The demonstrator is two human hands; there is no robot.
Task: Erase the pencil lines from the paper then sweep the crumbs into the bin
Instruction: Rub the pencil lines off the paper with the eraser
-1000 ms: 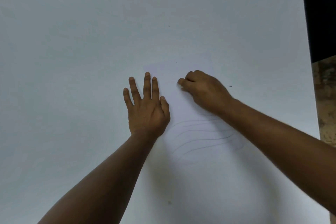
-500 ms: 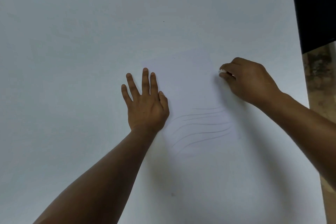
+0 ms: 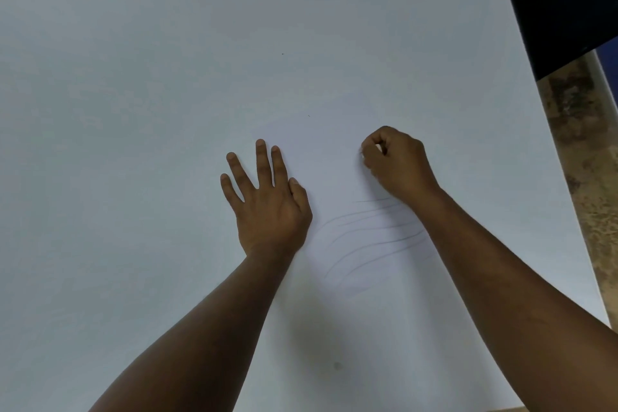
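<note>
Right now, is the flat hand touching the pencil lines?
Apart. In the head view, the left hand lies flat beside the pencil lines, with a strip of bare paper between them.

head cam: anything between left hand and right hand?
Only bare paper between left hand and right hand; pencil lines lie nearer the person, head view.
</note>
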